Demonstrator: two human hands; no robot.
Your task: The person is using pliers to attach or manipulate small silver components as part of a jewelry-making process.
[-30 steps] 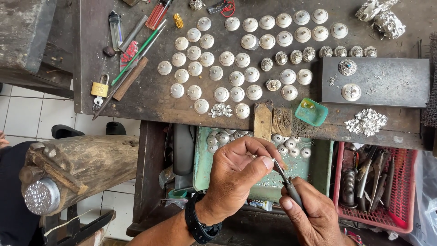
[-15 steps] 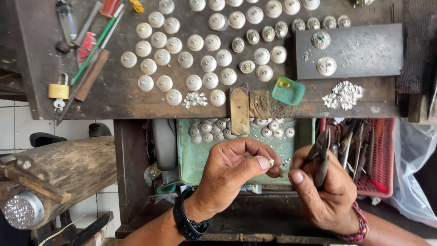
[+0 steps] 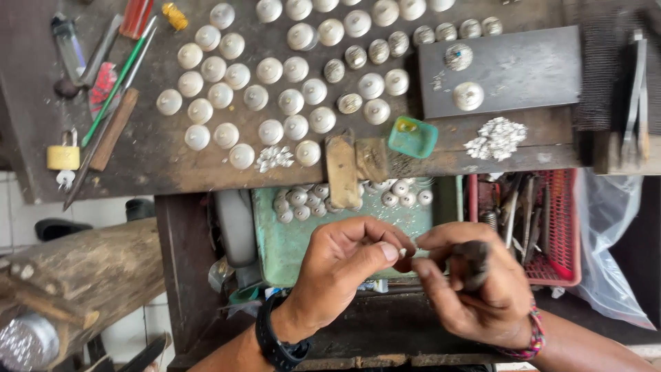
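Observation:
My left hand (image 3: 344,272) pinches a tiny silver piece (image 3: 403,253) between thumb and forefinger, above a green tray (image 3: 289,251) with several small silver domes. My right hand (image 3: 475,289) grips a dark pliers-like tool (image 3: 471,265) in its fist, its fingertips meeting the left hand's at the small piece. A black watch sits on my left wrist, a beaded bracelet on the right. Many round silver domes (image 3: 275,103) lie in rows on the dark wooden bench (image 3: 172,169) above.
A grey metal block (image 3: 523,69) carries two domes at the upper right. A small green dish (image 3: 412,136), piles of silver scraps (image 3: 497,138), a padlock (image 3: 63,157), hand tools (image 3: 113,83), a red basket of tools (image 3: 544,220) and a wooden stump (image 3: 76,275) surround the hands.
The view has shifted, so the bench sits lower and more to the right. My right hand has closed in on the left, and the tool is now tucked into its fist.

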